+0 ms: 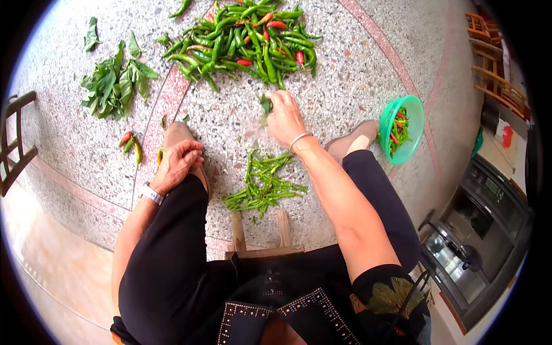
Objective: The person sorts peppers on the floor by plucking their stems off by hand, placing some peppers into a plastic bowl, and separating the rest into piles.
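My right hand (286,119) pinches a dark-green leaf (265,104); left hand (176,165) curled, contents unclear. Green-red chilli heap (267,57) remains ahead; round green plastic bowl (413,147) part-filled rightward.

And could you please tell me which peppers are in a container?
The peppers in the green bowl; the large pile and small cluster lie directly on the floor.

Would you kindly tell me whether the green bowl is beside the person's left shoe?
No, the green bowl is beside the right shoe.
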A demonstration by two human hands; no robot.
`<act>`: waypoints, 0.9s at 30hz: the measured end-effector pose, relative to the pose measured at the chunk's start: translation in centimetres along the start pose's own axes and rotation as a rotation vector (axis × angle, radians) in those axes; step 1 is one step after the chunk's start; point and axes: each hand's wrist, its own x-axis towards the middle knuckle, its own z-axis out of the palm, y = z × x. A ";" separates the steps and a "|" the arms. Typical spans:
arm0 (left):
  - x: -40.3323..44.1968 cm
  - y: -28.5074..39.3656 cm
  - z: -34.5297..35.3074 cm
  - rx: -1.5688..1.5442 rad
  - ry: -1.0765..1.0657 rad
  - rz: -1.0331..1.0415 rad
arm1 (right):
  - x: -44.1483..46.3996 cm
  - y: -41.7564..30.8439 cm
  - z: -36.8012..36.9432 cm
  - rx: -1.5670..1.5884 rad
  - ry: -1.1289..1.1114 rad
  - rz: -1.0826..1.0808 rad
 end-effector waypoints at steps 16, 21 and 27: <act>4.7 10.9 -8.5 0.936 0.248 0.534 | 11.6 5.5 -8.0 -0.143 0.180 0.192; 9.5 17.5 -4.7 0.902 0.239 0.330 | 13.5 0.9 -5.9 -0.147 -0.070 0.378; 9.9 10.9 2.0 1.284 0.157 0.453 | 7.4 -3.9 -2.0 -0.332 -0.206 0.208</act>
